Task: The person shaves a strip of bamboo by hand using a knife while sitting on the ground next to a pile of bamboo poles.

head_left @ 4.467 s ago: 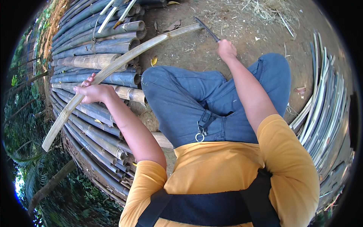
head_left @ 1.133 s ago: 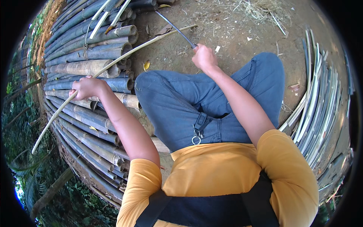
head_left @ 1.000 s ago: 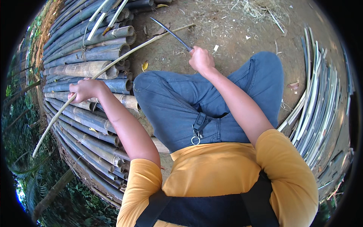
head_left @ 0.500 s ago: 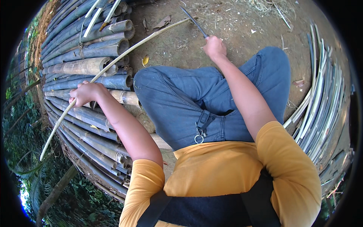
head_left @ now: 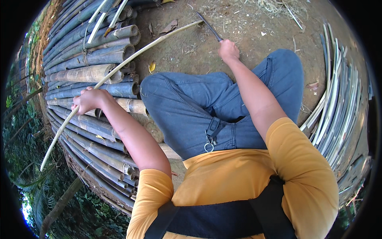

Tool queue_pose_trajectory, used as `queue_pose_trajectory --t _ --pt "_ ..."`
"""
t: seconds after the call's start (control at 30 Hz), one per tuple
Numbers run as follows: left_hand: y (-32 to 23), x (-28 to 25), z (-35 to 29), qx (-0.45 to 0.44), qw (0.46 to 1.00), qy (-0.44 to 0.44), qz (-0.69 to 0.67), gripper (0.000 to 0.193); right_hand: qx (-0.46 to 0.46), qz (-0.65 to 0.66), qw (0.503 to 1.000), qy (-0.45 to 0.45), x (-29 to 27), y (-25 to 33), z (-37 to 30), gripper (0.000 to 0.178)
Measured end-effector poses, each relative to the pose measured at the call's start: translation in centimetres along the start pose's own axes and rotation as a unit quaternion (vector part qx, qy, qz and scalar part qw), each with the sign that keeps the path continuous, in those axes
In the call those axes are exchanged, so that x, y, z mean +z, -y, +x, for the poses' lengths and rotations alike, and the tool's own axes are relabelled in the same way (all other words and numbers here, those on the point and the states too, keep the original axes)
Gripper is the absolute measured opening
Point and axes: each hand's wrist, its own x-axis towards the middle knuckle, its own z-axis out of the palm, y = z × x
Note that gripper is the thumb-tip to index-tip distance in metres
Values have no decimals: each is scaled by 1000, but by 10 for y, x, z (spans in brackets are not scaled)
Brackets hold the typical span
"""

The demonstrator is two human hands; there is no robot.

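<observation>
Seated worker, viewed from above. The left hand (head_left: 88,100) was closed with its fingers clamped around a long, pale bamboo strip (head_left: 131,55), which ran in a shallow curve from the lower left, over the stacked bamboo poles (head_left: 85,73), up to the bare earth ground (head_left: 246,28) near the top of the view. The right hand (head_left: 228,49) was extended forward past the knee, its fingers wrapped tight on the handle of a dark-bladed knife (head_left: 209,26); the blade pointed up and to the left, its tip lying just beside the far end of the strip, though actual contact could not be told. The poles lay side by side to the person's left, their cut ends facing the blue trousers (head_left: 207,107). A bundle of thin split slats (head_left: 338,103) lay on the ground to the right, well apart from both hands. A yellow shirt (head_left: 246,179) filled the lower part of the view.
</observation>
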Motion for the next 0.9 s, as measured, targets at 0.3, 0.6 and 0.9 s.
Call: queue_pose_trajectory --t 0.3,0.6,0.9 --pt "1 4 12 -3 956 210 -206 16 -77 34 996 -19 -17 25 -53 28" --pt "-27 34 -27 125 950 265 -113 44 -164 97 982 -6 -36 45 -85 22" --pt "-11 34 -15 123 956 242 -107 38 -114 29 992 33 -29 38 -49 22"
